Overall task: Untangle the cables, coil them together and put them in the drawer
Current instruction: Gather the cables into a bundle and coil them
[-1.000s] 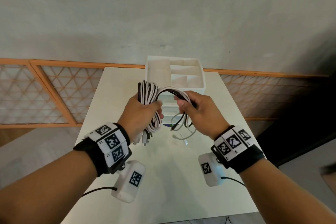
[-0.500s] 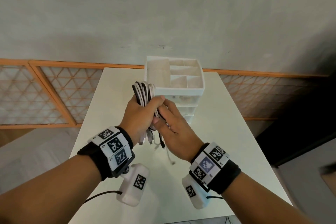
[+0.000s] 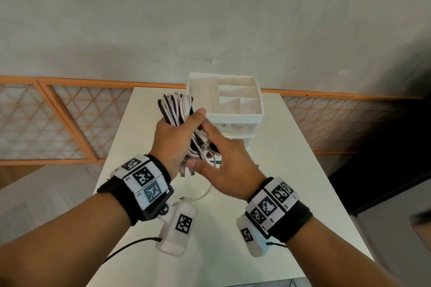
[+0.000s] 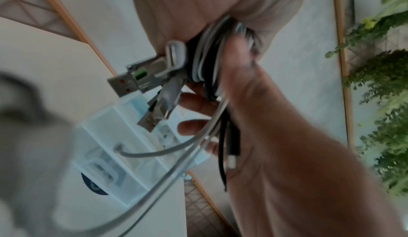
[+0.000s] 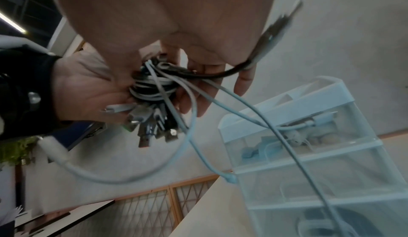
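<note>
While it hovers above the pale surface [image 3: 291,170], the left hand [image 3: 171,140] wraps its fingers and thumb tightly round a coiled bundle of white and black cables [image 3: 178,109], held just left of the white plastic drawer organiser [image 3: 235,116] with its open-top compartments. Metal USB plugs [image 4: 141,76] hang from the bundle's lower end, and loose white cable tails [image 5: 192,118] trail down in front of the organiser's translucent drawers [image 5: 309,153]. Directly in front of the organiser, the right hand [image 3: 229,168] meets the bundle from the right, fingers loosely spread and curving against the lower strands, thumb beneath; whether it truly grips them cannot be told.
</note>
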### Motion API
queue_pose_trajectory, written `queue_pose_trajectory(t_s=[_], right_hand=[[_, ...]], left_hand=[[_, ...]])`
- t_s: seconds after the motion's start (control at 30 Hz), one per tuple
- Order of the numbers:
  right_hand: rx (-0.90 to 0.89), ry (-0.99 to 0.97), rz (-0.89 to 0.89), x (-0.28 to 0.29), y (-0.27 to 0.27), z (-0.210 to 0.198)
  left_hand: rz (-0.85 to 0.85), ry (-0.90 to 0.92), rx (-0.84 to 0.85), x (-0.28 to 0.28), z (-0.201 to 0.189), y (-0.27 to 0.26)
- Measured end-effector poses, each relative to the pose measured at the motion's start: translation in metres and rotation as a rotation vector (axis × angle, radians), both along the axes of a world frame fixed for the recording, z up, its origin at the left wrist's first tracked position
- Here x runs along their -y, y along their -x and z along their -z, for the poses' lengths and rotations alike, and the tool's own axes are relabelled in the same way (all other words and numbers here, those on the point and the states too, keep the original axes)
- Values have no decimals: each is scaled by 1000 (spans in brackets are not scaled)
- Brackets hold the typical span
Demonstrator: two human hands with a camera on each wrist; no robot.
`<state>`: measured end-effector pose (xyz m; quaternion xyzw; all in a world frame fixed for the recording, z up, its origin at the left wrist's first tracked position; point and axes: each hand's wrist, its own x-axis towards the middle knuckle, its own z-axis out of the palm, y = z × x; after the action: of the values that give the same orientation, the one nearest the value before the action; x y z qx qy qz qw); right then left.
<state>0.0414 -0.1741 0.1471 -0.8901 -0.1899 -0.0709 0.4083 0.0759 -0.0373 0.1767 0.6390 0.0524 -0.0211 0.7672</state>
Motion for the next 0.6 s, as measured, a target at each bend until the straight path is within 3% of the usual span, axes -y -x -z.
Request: queue_pose_trajectory(t_s=[0.1, 0.23, 0.37, 0.47, 0.6], right_hand=[[-190, -44, 76, 14, -3, 9], [-238, -142, 69, 25, 0, 18], [-384, -251, 16, 26, 1, 12], [-505, -85, -42, 35, -3, -1], [-394, 113, -54, 37, -9, -15]], left_hand=[[-11, -11, 4, -4, 2, -3], [23, -26, 8, -10, 5, -3], [215, -2, 38, -15, -2, 0], [464, -145, 94, -17, -9, 6], [617, -295, 119, -13, -11, 9]])
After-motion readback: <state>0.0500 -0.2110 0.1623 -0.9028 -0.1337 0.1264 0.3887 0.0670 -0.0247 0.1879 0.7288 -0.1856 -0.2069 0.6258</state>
